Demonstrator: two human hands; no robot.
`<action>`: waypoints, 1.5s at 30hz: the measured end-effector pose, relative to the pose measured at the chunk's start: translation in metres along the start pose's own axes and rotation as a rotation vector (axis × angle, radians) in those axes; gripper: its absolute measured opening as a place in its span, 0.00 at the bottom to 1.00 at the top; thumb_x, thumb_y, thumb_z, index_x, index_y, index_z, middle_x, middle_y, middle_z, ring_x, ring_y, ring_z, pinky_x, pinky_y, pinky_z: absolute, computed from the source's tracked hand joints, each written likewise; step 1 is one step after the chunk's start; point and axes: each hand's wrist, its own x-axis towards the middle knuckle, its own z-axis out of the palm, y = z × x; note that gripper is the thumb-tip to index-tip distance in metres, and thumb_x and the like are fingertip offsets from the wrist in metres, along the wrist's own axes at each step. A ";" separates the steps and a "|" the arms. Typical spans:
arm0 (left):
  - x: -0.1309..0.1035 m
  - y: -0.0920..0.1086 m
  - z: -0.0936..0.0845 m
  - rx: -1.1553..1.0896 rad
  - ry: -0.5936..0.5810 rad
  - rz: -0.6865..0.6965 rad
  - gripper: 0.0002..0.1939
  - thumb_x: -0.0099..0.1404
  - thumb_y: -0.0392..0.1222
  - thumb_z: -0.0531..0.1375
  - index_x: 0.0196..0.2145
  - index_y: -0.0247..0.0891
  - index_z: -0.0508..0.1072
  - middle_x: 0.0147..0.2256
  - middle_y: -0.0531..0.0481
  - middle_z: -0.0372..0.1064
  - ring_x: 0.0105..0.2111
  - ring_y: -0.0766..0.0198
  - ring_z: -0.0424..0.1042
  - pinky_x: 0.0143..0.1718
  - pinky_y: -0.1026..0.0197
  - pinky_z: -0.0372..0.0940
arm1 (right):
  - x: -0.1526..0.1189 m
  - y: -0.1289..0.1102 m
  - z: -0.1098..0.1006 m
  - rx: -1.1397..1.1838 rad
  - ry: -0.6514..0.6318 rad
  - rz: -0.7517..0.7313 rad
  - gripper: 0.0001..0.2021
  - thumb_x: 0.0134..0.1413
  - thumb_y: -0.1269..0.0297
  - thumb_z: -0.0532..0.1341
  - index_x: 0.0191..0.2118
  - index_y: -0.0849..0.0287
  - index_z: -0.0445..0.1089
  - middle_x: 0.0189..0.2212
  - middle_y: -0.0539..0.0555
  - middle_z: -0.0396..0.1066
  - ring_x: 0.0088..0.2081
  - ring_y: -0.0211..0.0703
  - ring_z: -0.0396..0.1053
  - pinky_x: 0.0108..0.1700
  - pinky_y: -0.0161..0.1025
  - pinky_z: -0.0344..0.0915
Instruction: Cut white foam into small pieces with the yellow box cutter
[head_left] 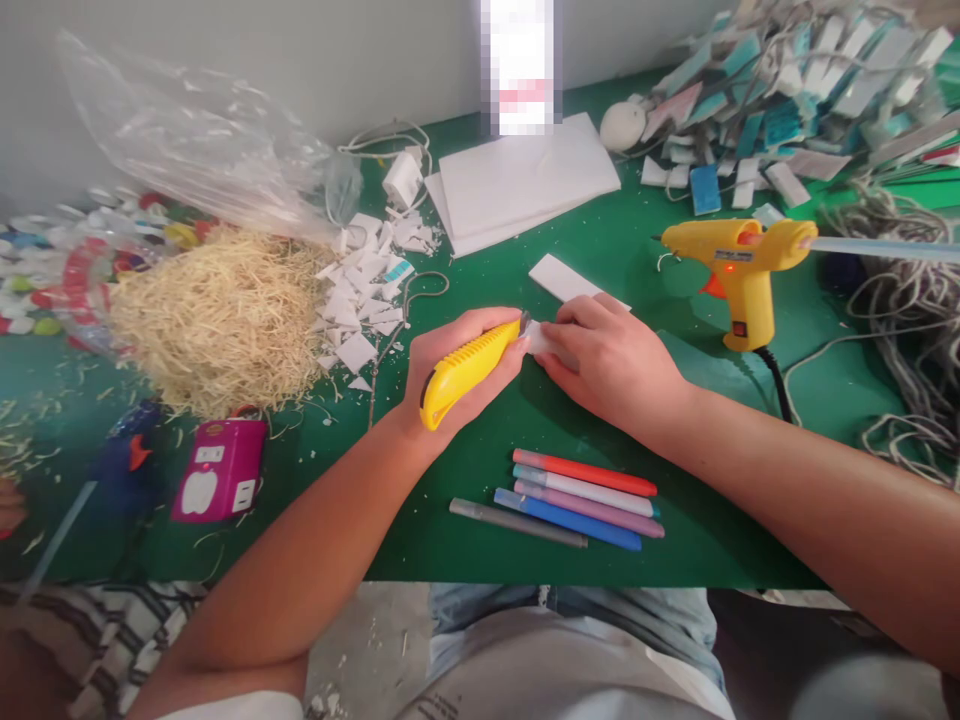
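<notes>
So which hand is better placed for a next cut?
Probably the left hand: it holds the yellow cutter, front end beside the small white piece, which the right hand holds.

the right hand point(611, 350) hid most of a small white piece point(536, 338) and part of a white strip point(564, 280). a pixelated block point(521, 70) blotted out the top centre. the right edge cut off the glue stick point(877, 247), the left edge another person's hand point(9, 506). the print point(436, 708) on the shirt point(555, 670) was too small to read.

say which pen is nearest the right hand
The red pen; the white pen, purple pen, blue pen and grey pen lie farther from the right hand.
</notes>
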 end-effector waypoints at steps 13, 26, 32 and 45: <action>-0.001 -0.003 0.001 0.060 -0.037 0.019 0.10 0.67 0.44 0.65 0.44 0.40 0.81 0.41 0.49 0.83 0.36 0.64 0.82 0.42 0.67 0.76 | 0.000 -0.001 -0.001 0.002 -0.012 0.004 0.12 0.66 0.64 0.57 0.41 0.61 0.79 0.40 0.62 0.71 0.42 0.51 0.63 0.44 0.47 0.67; 0.002 -0.005 0.003 0.070 -0.065 0.164 0.07 0.68 0.38 0.63 0.43 0.38 0.79 0.41 0.48 0.83 0.38 0.64 0.83 0.43 0.66 0.76 | 0.000 -0.002 -0.001 -0.003 -0.023 0.012 0.12 0.66 0.65 0.57 0.41 0.63 0.79 0.39 0.63 0.72 0.43 0.52 0.64 0.44 0.47 0.68; 0.004 0.003 -0.005 0.145 -0.077 0.148 0.06 0.67 0.40 0.61 0.38 0.41 0.79 0.36 0.51 0.83 0.31 0.63 0.81 0.35 0.64 0.75 | 0.001 -0.002 0.000 -0.003 -0.022 0.015 0.13 0.67 0.64 0.57 0.40 0.62 0.79 0.39 0.63 0.72 0.42 0.52 0.63 0.43 0.47 0.68; -0.005 0.002 -0.009 0.089 -0.047 0.050 0.06 0.66 0.40 0.63 0.39 0.40 0.80 0.34 0.52 0.82 0.28 0.67 0.79 0.33 0.68 0.72 | 0.000 -0.002 -0.001 0.003 -0.025 0.019 0.12 0.66 0.64 0.59 0.41 0.63 0.79 0.41 0.63 0.71 0.43 0.52 0.64 0.44 0.47 0.68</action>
